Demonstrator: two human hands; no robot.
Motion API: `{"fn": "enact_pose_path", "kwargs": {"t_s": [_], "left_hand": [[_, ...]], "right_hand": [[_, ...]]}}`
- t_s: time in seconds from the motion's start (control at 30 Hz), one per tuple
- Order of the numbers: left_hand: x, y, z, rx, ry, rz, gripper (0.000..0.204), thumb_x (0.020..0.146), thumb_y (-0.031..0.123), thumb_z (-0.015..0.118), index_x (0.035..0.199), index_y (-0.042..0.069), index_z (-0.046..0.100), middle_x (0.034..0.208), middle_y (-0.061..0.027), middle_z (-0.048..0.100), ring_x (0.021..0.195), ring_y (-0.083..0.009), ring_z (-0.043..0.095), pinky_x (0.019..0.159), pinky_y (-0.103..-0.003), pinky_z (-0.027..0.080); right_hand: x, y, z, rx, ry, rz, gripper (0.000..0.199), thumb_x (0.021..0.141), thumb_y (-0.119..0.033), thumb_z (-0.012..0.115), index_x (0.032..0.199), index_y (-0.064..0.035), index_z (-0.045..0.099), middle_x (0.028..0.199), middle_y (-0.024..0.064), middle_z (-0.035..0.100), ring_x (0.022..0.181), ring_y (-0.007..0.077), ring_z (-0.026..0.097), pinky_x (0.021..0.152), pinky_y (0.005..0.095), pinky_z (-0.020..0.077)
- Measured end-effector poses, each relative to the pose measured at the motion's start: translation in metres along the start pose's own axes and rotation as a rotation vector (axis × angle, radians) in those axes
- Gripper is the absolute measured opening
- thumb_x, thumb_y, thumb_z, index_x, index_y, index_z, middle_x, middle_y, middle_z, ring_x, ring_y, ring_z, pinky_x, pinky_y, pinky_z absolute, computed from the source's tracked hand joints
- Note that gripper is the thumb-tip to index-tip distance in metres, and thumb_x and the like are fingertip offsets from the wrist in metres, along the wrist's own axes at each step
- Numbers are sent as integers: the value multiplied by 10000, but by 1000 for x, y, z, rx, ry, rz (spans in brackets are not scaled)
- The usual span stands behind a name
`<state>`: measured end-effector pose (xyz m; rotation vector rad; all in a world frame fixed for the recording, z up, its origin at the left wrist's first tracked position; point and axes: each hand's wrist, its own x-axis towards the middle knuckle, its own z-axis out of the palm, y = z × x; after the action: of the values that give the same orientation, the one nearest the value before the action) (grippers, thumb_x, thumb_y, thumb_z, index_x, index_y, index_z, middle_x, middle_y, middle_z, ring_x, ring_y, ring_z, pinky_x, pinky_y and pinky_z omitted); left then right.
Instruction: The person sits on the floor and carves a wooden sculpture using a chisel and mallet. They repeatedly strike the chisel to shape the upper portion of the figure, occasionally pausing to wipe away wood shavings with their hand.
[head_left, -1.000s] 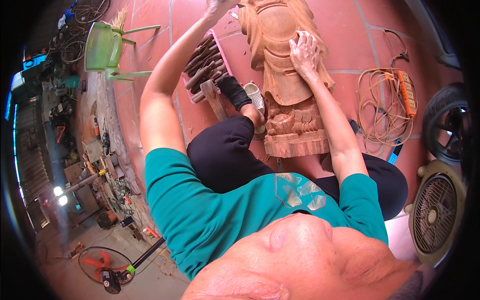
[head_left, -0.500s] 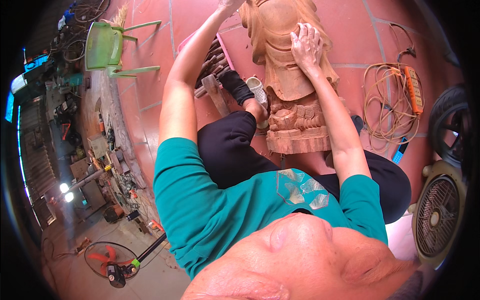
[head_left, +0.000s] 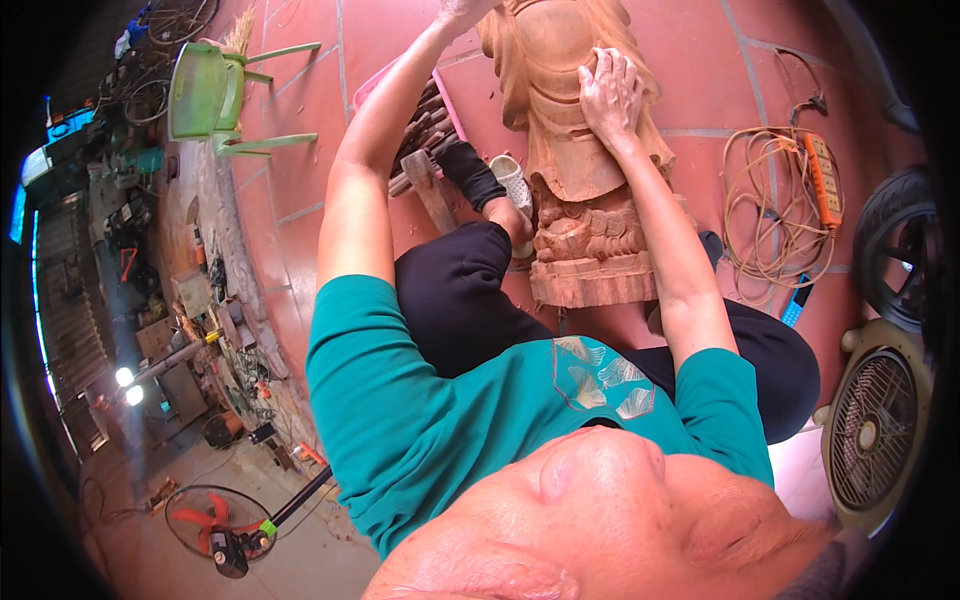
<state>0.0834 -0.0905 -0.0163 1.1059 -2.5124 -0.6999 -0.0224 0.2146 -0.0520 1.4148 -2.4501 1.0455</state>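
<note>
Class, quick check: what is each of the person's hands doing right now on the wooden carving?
Left hand: at the wooden statue's upper part, cut off by the picture's edge; grip cannot be told.
Right hand: open, lying flat on the statue's front, holding nothing.

Red tiled floor (head_left: 300, 140): carved pale wooden statue (head_left: 580, 190), green plastic chair (head_left: 205, 95), coiled cable with orange power strip (head_left: 822, 180), round beige fan (head_left: 875, 435).
</note>
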Motion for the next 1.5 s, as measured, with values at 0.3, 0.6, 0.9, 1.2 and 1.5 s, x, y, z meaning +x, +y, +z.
{"fn": "enact_pose_path", "kwargs": {"t_s": [0.3,0.6,0.9,1.2,1.5], "left_hand": [[17,-26,-19,-17,33,21,251,761,297,753,798,50,725,704,-104,697,617,-209,638,561,-376,513],[24,-21,-5,87,5,-4,372,785,332,757,943,6,671,787,-129,657,681,-204,598,569,-391,505],[31,-12,9,-82,-65,83,212,845,233,721,829,32,652,686,-55,569,637,-152,503,544,-361,465],[24,-12,0,-30,-62,110,191,842,211,711,806,37,637,675,-49,557,627,-152,495,536,-360,455],[21,-3,4,-38,-69,143,174,838,189,700,784,43,622,663,-43,545,618,-151,487,528,-360,445]], "right_hand": [[1,-14,1,22,10,-29,429,917,-329,643,1259,-79,573,1296,94,545,1247,283,480,1031,451,376],[1,-10,0,9,3,-24,438,920,-328,638,1271,-75,568,1299,103,541,1249,287,475,1034,452,373],[2,-6,-1,2,-15,-8,445,919,-331,641,1277,-78,563,1306,98,535,1256,283,466,1040,449,367],[1,-11,0,0,3,-10,434,914,-333,654,1260,-87,566,1285,85,535,1246,273,467,1033,445,373],[2,-8,-1,-10,3,-23,427,916,-335,651,1254,-89,561,1280,82,532,1247,274,465,1031,447,374]]}}
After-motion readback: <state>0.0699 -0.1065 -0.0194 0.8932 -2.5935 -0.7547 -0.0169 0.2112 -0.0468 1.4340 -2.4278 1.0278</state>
